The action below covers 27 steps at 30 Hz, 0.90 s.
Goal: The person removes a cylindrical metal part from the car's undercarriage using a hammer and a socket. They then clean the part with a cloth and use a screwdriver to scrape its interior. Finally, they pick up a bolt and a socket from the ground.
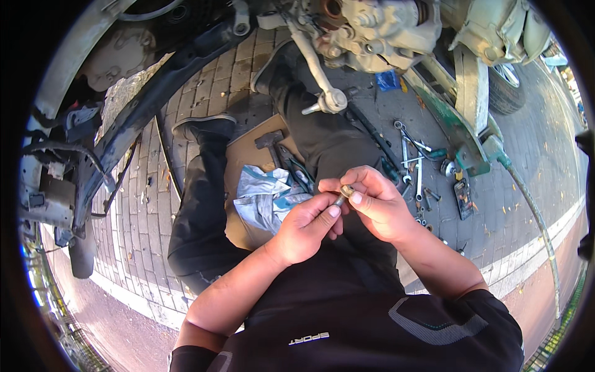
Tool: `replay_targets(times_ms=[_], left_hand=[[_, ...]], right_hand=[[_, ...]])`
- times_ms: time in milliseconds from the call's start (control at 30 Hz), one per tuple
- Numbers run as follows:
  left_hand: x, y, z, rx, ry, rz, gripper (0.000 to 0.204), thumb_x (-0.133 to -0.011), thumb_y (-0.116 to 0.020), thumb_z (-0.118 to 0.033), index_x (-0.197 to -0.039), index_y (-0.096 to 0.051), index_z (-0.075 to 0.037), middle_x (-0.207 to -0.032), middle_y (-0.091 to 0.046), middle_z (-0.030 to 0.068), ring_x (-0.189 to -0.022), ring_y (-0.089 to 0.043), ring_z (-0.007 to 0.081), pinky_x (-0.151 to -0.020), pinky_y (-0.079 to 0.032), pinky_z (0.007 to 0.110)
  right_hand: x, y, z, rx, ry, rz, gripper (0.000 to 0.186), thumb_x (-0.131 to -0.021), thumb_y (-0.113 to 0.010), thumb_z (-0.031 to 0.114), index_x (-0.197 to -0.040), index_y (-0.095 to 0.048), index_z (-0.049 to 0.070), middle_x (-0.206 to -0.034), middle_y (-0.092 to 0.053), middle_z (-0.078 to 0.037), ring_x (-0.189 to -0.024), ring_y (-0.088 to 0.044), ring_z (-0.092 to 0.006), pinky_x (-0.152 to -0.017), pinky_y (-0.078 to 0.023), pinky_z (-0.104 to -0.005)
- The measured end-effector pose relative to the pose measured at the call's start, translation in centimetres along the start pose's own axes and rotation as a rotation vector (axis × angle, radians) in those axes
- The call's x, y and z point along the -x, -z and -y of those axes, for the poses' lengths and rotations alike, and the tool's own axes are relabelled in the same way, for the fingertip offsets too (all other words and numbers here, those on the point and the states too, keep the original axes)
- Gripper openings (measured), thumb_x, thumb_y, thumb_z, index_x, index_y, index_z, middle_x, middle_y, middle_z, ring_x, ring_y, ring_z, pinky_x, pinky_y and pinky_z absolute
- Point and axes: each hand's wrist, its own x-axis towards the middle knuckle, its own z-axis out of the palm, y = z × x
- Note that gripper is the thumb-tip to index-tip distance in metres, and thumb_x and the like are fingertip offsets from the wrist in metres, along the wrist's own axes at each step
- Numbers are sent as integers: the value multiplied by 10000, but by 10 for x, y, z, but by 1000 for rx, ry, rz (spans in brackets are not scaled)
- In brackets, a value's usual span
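Note:
My left hand (pixel 304 230) pinches the shank of a metal bolt (pixel 339 201) between thumb and fingers, above my lap. At the bolt's upper end is a brassy nut or head (pixel 348 190); I cannot tell which. My right hand (pixel 382 208) grips that end between thumb and forefinger, so both hands are closed on the same bolt. Part of the shank is hidden by my fingers. Just beyond my left hand, a crumpled white and blue cloth (pixel 263 193) lies on a cardboard sheet (pixel 238 229).
A hammer (pixel 270 144) lies on the cardboard. To the right, several wrenches (pixel 419 180) and loose bolts (pixel 432 194) lie on the paving. A rod with a ball joint (pixel 333 100) hangs from the vehicle's underside ahead. A green jack stand (pixel 474 152) stands right; a dark frame beam (pixel 145 105) runs left.

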Motion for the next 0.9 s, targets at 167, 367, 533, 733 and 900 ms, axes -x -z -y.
replay_targets(times_ms=[167, 367, 533, 733, 900], left_hand=[[20, 16, -6, 39, 6, -14, 217, -1217, -632, -206, -1215, -728, -11, -951, -728, 18, -854, -679, 101, -808, -584, 287], [30, 23, -16, -483, -178, -293, 194, -1053, -858, -158, -1041, -716, -27, -842, -699, 30, -762, -604, 99, -699, -524, 325], [36, 31, -20, -396, -79, -351, 229, -1041, -873, -158, -1015, -687, -28, -794, -660, 11, -729, -569, 96, -665, -497, 328], [40, 34, -20, -483, -176, -374, 218, -1050, -879, -146, -1050, -694, -30, -814, -661, -21, -748, -574, 71, -666, -501, 308], [42, 32, -17, -468, -166, -382, 212, -1037, -865, -165, -1042, -710, -21, -797, -699, 66, -714, -623, 131, -662, -520, 355]], right_hand=[[-14, -19, 25, 343, -125, 85, 185, -1143, -704, 41, -1294, -598, 29, -1442, -749, -204, -1283, -741, -233, -1120, -599, -411], [-43, -38, 35, 1362, 179, 183, 445, -1041, -876, 390, -954, -656, 13, -732, -639, -111, -672, -671, -307, -628, -510, -428], [-49, -61, 35, 1159, 199, 35, 484, -1072, -826, 448, -1022, -663, -5, -915, -695, -149, -742, -704, -349, -673, -542, -450], [-48, -61, 57, 1599, -76, 152, 498, -1088, -819, 377, -1352, -734, -35, -910, -774, -130, -882, -787, -245, -809, -630, -383], [-42, -54, 58, 1090, -173, 302, 565, -1083, -826, 382, -1428, -686, -43, -945, -778, -122, -899, -779, -224, -815, -623, -366]])
